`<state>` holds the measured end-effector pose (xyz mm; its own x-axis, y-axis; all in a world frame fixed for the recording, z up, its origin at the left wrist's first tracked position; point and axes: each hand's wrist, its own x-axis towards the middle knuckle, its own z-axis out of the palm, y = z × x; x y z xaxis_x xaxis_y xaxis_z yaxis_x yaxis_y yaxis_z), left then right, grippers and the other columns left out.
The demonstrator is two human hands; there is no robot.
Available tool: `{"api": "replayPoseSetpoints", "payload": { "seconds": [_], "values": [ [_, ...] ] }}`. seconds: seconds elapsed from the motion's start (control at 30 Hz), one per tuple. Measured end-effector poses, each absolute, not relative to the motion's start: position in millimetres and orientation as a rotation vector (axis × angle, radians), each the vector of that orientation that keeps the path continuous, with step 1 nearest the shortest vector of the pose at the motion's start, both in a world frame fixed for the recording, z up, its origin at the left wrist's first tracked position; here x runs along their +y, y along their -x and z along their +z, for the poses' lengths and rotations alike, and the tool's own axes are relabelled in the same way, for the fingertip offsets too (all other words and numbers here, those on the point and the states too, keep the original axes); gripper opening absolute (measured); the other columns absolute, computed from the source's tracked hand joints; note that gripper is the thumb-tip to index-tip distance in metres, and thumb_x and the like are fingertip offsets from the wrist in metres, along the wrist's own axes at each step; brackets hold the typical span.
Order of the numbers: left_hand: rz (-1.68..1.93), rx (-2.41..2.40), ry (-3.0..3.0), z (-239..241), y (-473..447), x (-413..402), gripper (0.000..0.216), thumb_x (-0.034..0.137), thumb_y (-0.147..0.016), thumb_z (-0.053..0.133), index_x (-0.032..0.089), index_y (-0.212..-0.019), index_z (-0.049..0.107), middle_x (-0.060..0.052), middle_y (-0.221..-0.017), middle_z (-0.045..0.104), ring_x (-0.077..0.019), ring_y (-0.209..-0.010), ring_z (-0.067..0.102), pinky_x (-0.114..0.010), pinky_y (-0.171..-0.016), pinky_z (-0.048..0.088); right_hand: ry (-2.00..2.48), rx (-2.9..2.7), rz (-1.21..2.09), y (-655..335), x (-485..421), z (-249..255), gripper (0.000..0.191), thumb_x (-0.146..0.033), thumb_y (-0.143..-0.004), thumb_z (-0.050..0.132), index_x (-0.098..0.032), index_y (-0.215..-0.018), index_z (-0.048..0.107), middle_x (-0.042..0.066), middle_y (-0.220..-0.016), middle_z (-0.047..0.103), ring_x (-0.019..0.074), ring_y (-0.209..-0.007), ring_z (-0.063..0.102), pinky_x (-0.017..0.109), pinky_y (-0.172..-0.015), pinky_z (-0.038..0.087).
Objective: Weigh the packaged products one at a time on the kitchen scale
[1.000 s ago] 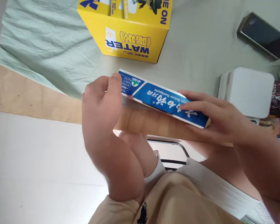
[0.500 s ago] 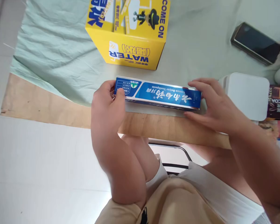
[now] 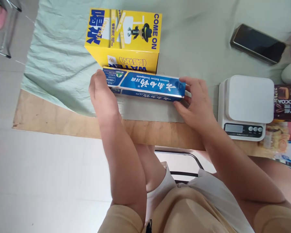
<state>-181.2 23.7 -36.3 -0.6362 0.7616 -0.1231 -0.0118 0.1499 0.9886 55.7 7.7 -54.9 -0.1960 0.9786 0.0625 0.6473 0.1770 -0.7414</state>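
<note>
A long blue toothpaste box (image 3: 145,83) is held lengthwise between my two hands, its printing upside down to me. My left hand (image 3: 103,92) grips its left end, with some fingers hidden behind the box. At the right end, my right hand (image 3: 196,100) has its thumb on the near side and its fingers around the far side. Just beyond stands a yellow carton (image 3: 126,32) with "COME ON" and "WATER" printing; the toothpaste box covers part of its front face. Whether the two boxes touch, I cannot tell.
On the right of the green cloth (image 3: 196,38) is a white kitchen scale (image 3: 247,100), with a black phone (image 3: 258,43) farther back. A brown cocoa packet (image 3: 283,102) and other packages (image 3: 278,139) crowd the right edge. The table's bare wooden edge (image 3: 157,131) runs along the near side.
My hands have carried the toothpaste box left and away from me, up to the yellow carton's front. The view has shifted, and more of the scale shows.
</note>
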Motion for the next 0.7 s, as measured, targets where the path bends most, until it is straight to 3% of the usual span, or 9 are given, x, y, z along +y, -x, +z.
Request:
{"api": "replayPoseSetpoints", "payload": {
  "seconds": [0.17, 0.27, 0.37, 0.5, 0.6, 0.7],
  "values": [
    [1.558, 1.817, -0.586, -30, 182, 29, 0.037, 0.053, -0.103, 0.033, 0.020, -0.094, 0.048, -0.004, -0.117, 0.065, -0.0156, -0.128, 0.058, -0.026, -0.105, 0.050, 1.414, -1.956, 0.904, -51, 11, -54, 0.063, -0.019, -0.086, 0.054, -0.033, -0.145, 0.039, 0.008, -0.159, 0.039, 0.0237, -0.152, 0.045, 0.048, -0.119, 0.056],
    [1.564, 1.838, -0.535, -21, 180, 30, 0.035, 0.046, -0.106, 0.016, 0.022, -0.091, 0.036, -0.005, -0.120, 0.062, -0.0140, -0.141, 0.051, -0.022, -0.107, 0.050, 1.354, -2.015, 0.997, -49, 12, -53, 0.065, -0.023, -0.088, 0.055, -0.033, -0.148, 0.033, 0.004, -0.168, 0.033, 0.0247, -0.161, 0.034, 0.050, -0.126, 0.050],
    [1.568, 1.778, -0.488, -16, 180, 34, 0.031, 0.039, -0.108, 0.011, 0.022, -0.095, 0.034, -0.003, -0.119, 0.061, -0.0105, -0.143, 0.051, -0.022, -0.116, 0.046, 1.333, -2.066, 1.027, -48, 13, -53, 0.065, -0.025, -0.090, 0.053, -0.035, -0.150, 0.029, 0.001, -0.169, 0.035, 0.0248, -0.165, 0.027, 0.055, -0.130, 0.044],
    [1.635, 1.701, -0.483, -17, 183, 37, 0.032, 0.043, -0.108, 0.014, 0.022, -0.097, 0.036, -0.004, -0.115, 0.062, -0.0136, -0.151, 0.043, -0.028, -0.126, 0.038, 1.315, -2.121, 0.982, -48, 14, -52, 0.066, -0.029, -0.089, 0.056, -0.032, -0.150, 0.031, 0.004, -0.169, 0.035, 0.0274, -0.166, 0.022, 0.059, -0.130, 0.042],
    [1.672, 1.643, -0.514, -20, 186, 36, 0.032, 0.045, -0.107, 0.016, 0.022, -0.096, 0.036, -0.007, -0.120, 0.061, -0.0161, -0.148, 0.046, -0.029, -0.123, 0.040, 1.328, -2.158, 0.953, -49, 14, -51, 0.069, -0.032, -0.087, 0.062, -0.032, -0.150, 0.034, 0.007, -0.172, 0.029, 0.0305, -0.164, 0.029, 0.061, -0.127, 0.044],
    [1.682, 1.594, -0.524, -24, 188, 37, 0.034, 0.044, -0.106, 0.016, 0.021, -0.096, 0.039, -0.009, -0.121, 0.060, -0.0160, -0.131, 0.058, -0.028, -0.115, 0.046, 1.353, -2.139, 0.951, -49, 13, -51, 0.069, -0.032, -0.086, 0.063, -0.034, -0.149, 0.035, 0.008, -0.173, 0.025, 0.0299, -0.164, 0.028, 0.061, -0.127, 0.045]
  ]
}}
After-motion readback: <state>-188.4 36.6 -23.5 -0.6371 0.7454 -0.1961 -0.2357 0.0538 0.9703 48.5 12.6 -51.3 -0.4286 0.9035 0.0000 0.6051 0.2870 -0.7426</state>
